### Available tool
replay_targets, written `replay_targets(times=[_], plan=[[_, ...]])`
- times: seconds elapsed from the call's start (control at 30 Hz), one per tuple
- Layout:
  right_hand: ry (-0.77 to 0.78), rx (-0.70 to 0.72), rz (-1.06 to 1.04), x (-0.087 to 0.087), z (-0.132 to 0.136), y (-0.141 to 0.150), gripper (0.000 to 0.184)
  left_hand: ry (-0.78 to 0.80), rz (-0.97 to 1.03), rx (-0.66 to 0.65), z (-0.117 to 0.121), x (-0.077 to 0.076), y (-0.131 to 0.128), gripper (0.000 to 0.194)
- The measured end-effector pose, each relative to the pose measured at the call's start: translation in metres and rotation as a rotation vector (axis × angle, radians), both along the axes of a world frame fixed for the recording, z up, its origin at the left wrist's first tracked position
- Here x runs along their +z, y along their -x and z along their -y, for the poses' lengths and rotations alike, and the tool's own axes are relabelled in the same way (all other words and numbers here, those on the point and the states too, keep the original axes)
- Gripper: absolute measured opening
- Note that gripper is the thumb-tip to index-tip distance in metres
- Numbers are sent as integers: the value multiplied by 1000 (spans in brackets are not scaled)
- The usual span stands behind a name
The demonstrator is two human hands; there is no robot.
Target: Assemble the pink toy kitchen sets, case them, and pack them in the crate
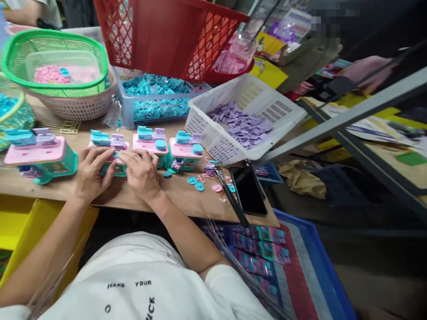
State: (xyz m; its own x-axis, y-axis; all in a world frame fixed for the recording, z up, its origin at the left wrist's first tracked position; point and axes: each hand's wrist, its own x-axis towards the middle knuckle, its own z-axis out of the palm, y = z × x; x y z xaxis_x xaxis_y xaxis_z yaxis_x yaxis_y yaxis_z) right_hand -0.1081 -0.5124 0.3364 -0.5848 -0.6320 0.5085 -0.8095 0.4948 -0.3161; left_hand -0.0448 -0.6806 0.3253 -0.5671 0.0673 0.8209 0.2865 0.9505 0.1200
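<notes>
A pink-topped, teal-bodied plastic toy (108, 143) stands on the work table between my hands, blue and lilac pieces on its top. My left hand (94, 171) grips its left side, fingers bent over the pink top and thumb against the front. From the right, my right hand (142, 173) holds the same toy with its fingers pressed on the top near a small blue part. My fingers hide much of its front. Similar toys stand in the row: one on the left (36, 153), one just right of my hands (150, 146), and another (185, 153) beyond it.
Behind the row are a green basket (55, 92), a clear bin of blue parts (128, 113), a red basket (156, 40) and a white basket of lilac pieces (216, 140). Loose discs (199, 186), a black-handled tool (235, 204) and a phone (248, 191) lie at right.
</notes>
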Motion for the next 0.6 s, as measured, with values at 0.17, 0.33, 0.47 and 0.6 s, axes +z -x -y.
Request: replay_targets(times=[0.17,0.33,0.47,0.6], plan=[[31,12,-13,-7,2,-4,42,6,7,14,1,-3,-5,38],[-50,-10,-61,5,7,-10,39,5,16,-25,2,3,-6,40],[-55,-55,-92,13,-27,-6,34,58,-34,-10,3,3,-4,50],[-88,-334,-15,4,-104,1,24,26,-1,-20,2,-5,-6,60]])
